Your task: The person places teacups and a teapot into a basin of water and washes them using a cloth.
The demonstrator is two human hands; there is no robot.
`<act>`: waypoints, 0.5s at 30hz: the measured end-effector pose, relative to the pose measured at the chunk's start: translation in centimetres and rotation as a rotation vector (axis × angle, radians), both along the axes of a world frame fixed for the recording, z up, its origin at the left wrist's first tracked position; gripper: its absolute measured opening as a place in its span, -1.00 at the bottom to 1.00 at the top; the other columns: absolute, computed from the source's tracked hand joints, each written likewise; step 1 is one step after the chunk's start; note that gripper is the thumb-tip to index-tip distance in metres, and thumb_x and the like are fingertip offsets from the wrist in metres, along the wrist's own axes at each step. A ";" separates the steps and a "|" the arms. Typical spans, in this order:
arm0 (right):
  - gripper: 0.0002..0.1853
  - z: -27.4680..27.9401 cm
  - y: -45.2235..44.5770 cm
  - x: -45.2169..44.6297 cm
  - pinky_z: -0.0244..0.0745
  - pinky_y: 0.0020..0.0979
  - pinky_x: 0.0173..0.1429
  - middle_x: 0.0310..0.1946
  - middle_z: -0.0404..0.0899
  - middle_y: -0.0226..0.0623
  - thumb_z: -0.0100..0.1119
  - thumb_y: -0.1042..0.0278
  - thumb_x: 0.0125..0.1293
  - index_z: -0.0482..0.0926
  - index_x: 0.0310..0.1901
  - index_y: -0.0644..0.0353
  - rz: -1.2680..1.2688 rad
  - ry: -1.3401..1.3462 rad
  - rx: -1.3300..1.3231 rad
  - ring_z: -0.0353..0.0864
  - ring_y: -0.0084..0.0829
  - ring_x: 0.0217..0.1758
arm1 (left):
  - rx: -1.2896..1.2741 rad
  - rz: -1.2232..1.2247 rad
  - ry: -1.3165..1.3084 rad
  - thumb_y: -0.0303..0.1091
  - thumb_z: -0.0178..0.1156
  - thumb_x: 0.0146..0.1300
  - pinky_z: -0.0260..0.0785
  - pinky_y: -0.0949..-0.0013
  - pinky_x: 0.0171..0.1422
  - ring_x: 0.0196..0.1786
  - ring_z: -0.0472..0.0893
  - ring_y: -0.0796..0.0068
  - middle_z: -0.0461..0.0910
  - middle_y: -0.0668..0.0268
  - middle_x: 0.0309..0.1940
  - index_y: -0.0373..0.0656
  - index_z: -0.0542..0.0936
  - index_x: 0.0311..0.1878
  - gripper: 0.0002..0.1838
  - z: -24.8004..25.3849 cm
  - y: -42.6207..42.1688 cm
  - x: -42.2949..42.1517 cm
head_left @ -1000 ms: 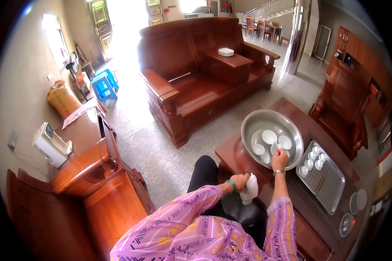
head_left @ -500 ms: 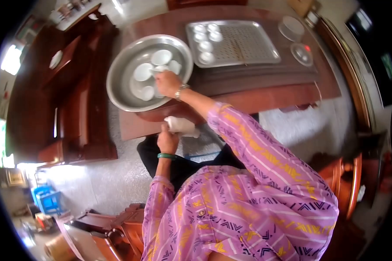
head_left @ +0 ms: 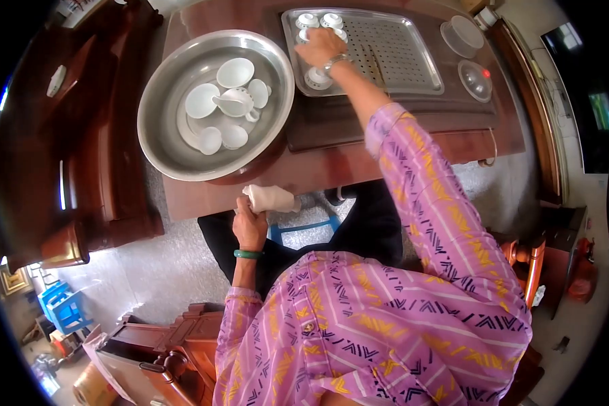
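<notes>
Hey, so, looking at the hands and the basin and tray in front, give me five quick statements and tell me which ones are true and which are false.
1. The left hand holds a white cloth. True.
2. White crockery sits inside the round metal basin. True.
3. A hand is reaching into the basin. False: the right hand is over the perforated tray, at the small white cups there.
4. Both wrists are bare. False: the left one wears a green bangle, the right one a metal band.
5. In this view, the tray lies to the right of the basin. True.
</notes>
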State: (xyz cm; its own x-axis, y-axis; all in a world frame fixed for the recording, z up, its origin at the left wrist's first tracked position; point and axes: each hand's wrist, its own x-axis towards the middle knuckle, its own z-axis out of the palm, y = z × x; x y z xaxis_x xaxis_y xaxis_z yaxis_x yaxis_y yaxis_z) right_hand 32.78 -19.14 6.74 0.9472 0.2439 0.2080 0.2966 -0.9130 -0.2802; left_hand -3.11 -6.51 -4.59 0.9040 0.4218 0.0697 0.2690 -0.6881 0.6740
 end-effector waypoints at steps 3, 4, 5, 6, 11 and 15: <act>-0.58 -0.4 -1.7 -0.4 0.44 -0.15 -0.04 -0.25 0.58 -0.14 0.19 -0.02 -0.06 0.55 -0.20 0.06 0.058 0.079 -0.183 0.55 -0.18 -0.09 | -0.018 -0.002 0.019 -0.42 0.20 -0.02 0.34 0.08 -0.41 -0.42 0.53 -0.06 0.53 0.04 -0.53 -0.12 0.28 -0.17 -0.64 -0.1 0.0 -0.3; -0.49 -0.5 -1.8 0.0 0.41 -0.16 0.01 -0.21 0.57 -0.11 0.22 -0.08 -0.07 0.51 -0.10 0.03 0.067 0.143 -0.201 0.54 -0.18 -0.06 | -0.018 -0.013 0.008 -0.43 0.19 -0.02 0.34 0.08 -0.41 -0.42 0.53 -0.07 0.53 0.04 -0.54 -0.12 0.28 -0.17 -0.64 -0.3 0.1 -0.3; -0.49 -0.8 -1.9 0.3 0.42 -0.16 0.00 -0.19 0.57 -0.11 0.22 -0.09 -0.07 0.51 -0.10 0.03 0.067 0.176 -0.182 0.53 -0.18 -0.05 | -0.016 -0.020 -0.004 -0.43 0.19 -0.02 0.34 0.07 -0.42 -0.43 0.53 -0.07 0.53 0.03 -0.54 -0.12 0.27 -0.17 -0.64 -0.4 0.2 -0.5; -0.48 -1.0 -1.9 0.6 0.42 -0.16 0.00 -0.17 0.57 -0.12 0.23 -0.11 -0.07 0.51 -0.10 0.03 0.070 0.208 -0.161 0.53 -0.18 -0.04 | -0.014 -0.001 0.005 -0.43 0.19 -0.02 0.34 0.07 -0.42 -0.43 0.53 -0.07 0.53 0.03 -0.54 -0.12 0.27 -0.17 -0.64 -0.4 0.3 -0.5; -0.37 -1.5 -2.6 2.2 0.46 -0.32 -0.14 -0.26 0.60 -0.14 0.26 -0.12 -0.11 0.50 -0.07 0.20 0.051 0.136 0.024 0.58 -0.29 -0.19 | -0.055 0.019 0.036 -0.45 0.16 -0.03 0.33 0.05 -0.44 -0.44 0.52 -0.10 0.51 -0.02 -0.56 -0.11 0.26 -0.19 -0.65 -0.3 0.2 -0.7; -0.48 3.1 0.4 -2.0 0.31 -0.62 -0.60 -0.44 0.55 -0.31 0.34 0.09 -0.01 0.45 -0.11 0.30 0.201 0.480 0.736 0.52 -0.61 -0.54 | -0.073 0.036 0.004 -0.45 0.18 -0.03 0.34 0.05 -0.42 -0.43 0.53 -0.10 0.52 -0.03 -0.55 -0.12 0.26 -0.18 -0.65 0.2 -0.1 -0.7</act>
State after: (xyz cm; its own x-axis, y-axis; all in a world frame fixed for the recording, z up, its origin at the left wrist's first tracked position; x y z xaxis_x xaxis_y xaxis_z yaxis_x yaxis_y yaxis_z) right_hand 30.77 -18.78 9.89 0.9262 0.3758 -0.0296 0.1320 -0.3970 -0.9083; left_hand -3.80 -6.60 -4.43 0.8883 0.4581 0.0338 0.2958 -0.6266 0.7210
